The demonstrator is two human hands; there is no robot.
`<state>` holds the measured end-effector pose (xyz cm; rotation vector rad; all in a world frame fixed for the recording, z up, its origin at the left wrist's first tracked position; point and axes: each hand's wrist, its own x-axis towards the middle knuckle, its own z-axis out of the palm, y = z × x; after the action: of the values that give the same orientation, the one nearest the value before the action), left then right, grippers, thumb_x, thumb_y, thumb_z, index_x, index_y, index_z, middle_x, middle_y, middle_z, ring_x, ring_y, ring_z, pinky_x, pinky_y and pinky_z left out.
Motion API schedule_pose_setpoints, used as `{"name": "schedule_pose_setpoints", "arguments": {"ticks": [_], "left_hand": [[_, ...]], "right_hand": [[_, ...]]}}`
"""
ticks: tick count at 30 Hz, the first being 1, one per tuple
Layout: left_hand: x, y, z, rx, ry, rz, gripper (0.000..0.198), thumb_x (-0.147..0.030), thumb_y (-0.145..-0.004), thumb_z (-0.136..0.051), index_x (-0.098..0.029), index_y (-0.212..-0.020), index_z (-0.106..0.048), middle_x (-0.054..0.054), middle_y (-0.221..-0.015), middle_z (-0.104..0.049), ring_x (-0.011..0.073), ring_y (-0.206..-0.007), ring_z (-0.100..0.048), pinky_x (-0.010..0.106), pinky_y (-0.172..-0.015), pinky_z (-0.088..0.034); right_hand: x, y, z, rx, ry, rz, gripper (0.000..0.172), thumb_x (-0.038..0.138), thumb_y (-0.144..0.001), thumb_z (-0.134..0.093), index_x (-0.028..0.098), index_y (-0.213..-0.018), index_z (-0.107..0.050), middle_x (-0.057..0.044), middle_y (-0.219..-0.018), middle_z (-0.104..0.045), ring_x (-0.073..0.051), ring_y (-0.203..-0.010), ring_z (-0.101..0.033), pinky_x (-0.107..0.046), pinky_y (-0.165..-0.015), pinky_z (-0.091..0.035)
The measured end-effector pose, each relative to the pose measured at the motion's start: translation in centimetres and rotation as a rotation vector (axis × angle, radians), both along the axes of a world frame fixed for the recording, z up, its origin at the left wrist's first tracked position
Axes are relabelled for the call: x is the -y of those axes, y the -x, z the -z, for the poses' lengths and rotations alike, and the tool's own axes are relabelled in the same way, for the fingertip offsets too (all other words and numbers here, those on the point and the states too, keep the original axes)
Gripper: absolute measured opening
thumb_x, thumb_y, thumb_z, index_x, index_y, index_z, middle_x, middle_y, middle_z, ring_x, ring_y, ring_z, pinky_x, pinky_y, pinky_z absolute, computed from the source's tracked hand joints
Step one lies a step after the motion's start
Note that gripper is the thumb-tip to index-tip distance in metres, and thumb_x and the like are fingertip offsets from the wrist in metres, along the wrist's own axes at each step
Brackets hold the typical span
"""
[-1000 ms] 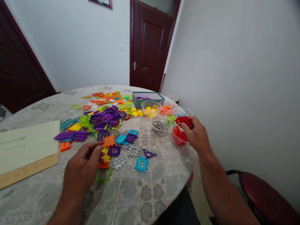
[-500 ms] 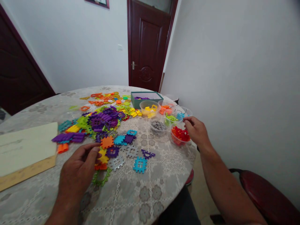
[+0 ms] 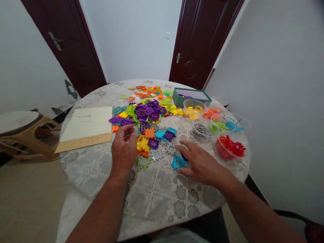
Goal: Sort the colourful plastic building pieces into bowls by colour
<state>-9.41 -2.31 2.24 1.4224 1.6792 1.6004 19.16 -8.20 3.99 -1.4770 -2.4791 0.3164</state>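
My right hand (image 3: pixel 198 162) lies over the table with fingers stretched out, its fingertips on or just above a blue square plastic tile (image 3: pixel 178 163). My left hand (image 3: pixel 124 147) hovers beside a cluster of loose tiles: orange (image 3: pixel 149 133), yellow (image 3: pixel 143 145), purple (image 3: pixel 153 143), grey (image 3: pixel 157 154) and a green frame (image 3: pixel 143 163). Its fingers are loosely curled and hold nothing. A clear bowl of red pieces (image 3: pixel 231 147) stands to the right of my right hand. A large heap of purple, green and orange pieces (image 3: pixel 146 113) lies farther back.
Clear bowls hold yellow (image 3: pixel 192 108), orange (image 3: pixel 211 113), green and blue (image 3: pixel 224 124) and grey pieces (image 3: pixel 203 129). A green box (image 3: pixel 190 94) stands behind them. A paper sheet on a board (image 3: pixel 85 127) lies left. A stool (image 3: pixel 24 133) stands beside the round table (image 3: pixel 157 195).
My right hand has left the bowl of red pieces and come down to the blue tile at the table's middle. The camera has swung left and pulled back.
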Motion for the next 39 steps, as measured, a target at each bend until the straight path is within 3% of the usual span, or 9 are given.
{"name": "schedule_pose_setpoints", "arguments": {"ticks": [2, 4, 8, 16, 21, 27, 33, 39], "left_hand": [[-0.2, 0.2, 0.2, 0.009, -0.008, -0.003, 0.035, -0.035, -0.089, -0.061, -0.023, -0.122, -0.064, 0.007, -0.120, -0.071, 0.0227, -0.115, -0.068, 0.038, -0.104, -0.053], [-0.4, 0.3, 0.4, -0.012, 0.003, -0.014, 0.038, -0.034, -0.088, -0.062, -0.024, -0.125, -0.062, 0.008, -0.127, -0.070, 0.0241, -0.121, -0.065, 0.041, -0.109, -0.050], [-0.6, 0.5, 0.6, -0.095, 0.035, -0.048, 0.042, -0.035, -0.089, -0.061, -0.025, -0.129, -0.061, 0.008, -0.136, -0.066, 0.0267, -0.129, -0.060, 0.046, -0.116, -0.043], [-0.7, 0.5, 0.9, -0.230, 0.095, 0.033, 0.038, -0.037, -0.089, -0.059, -0.022, -0.125, -0.063, 0.011, -0.133, -0.065, 0.0300, -0.131, -0.058, 0.048, -0.117, -0.041], [-0.7, 0.4, 1.4, -0.290, 0.122, 0.118, 0.038, -0.037, -0.091, -0.058, -0.022, -0.126, -0.062, 0.012, -0.133, -0.063, 0.0293, -0.131, -0.057, 0.048, -0.117, -0.042], [-0.3, -0.2, 1.3, -0.304, 0.141, 0.197, 0.034, -0.037, -0.092, -0.058, -0.022, -0.122, -0.064, 0.013, -0.130, -0.064, 0.0291, -0.125, -0.061, 0.048, -0.112, -0.046], [0.0, -0.7, 0.6, -0.175, 0.219, 0.384, 0.043, -0.040, -0.089, -0.061, -0.021, -0.128, -0.063, 0.012, -0.133, -0.065, 0.0297, -0.120, -0.064, 0.051, -0.109, -0.048], [0.7, -1.2, -0.2, -0.024, 0.233, 0.625, 0.048, -0.044, -0.090, -0.062, -0.022, -0.133, -0.063, 0.011, -0.135, -0.067, 0.0307, -0.123, -0.063, 0.047, -0.107, -0.049]], "right_hand": [[0.4, 0.5, 2.3, 0.018, -0.022, 0.049, 0.080, 0.050, -0.084, -0.077, 0.030, -0.155, -0.047, -0.015, -0.162, -0.043, -0.040, -0.144, -0.046, -0.058, -0.115, -0.042], [0.7, 0.6, 4.2, 0.006, -0.068, 0.117, 0.071, 0.050, -0.090, -0.070, 0.028, -0.154, -0.048, -0.016, -0.159, -0.046, -0.040, -0.142, -0.047, -0.059, -0.114, -0.042], [0.2, 0.6, 6.1, -0.001, -0.150, 0.213, 0.059, 0.042, -0.098, -0.059, 0.024, -0.153, -0.048, -0.018, -0.151, -0.054, -0.038, -0.137, -0.050, -0.058, -0.111, -0.043], [-6.4, 1.2, 6.6, -0.045, -0.211, 0.139, 0.061, 0.036, -0.100, -0.053, 0.016, -0.156, -0.040, -0.020, -0.140, -0.059, -0.035, -0.128, -0.053, -0.053, -0.109, -0.044], [-9.7, 2.4, 6.9, -0.125, -0.227, 0.191, 0.062, 0.035, -0.099, -0.053, 0.009, -0.154, -0.042, -0.023, -0.138, -0.060, -0.035, -0.127, -0.055, -0.052, -0.110, -0.044], [-10.3, 1.2, 7.4, -0.430, -0.253, 0.282, 0.060, 0.034, -0.094, -0.058, 0.015, -0.149, -0.049, -0.018, -0.143, -0.060, -0.029, -0.131, -0.058, -0.048, -0.114, -0.043], [-9.8, 0.4, 7.2, -0.458, -0.235, 0.329, 0.061, 0.037, -0.092, -0.061, 0.013, -0.147, -0.053, -0.018, -0.142, -0.062, -0.030, -0.129, -0.060, -0.049, -0.113, -0.044], [-9.5, 1.0, 6.8, -0.443, -0.305, 0.259, 0.057, 0.033, -0.093, -0.058, 0.014, -0.147, -0.054, -0.018, -0.132, -0.065, -0.031, -0.121, -0.063, -0.048, -0.108, -0.048]]}}
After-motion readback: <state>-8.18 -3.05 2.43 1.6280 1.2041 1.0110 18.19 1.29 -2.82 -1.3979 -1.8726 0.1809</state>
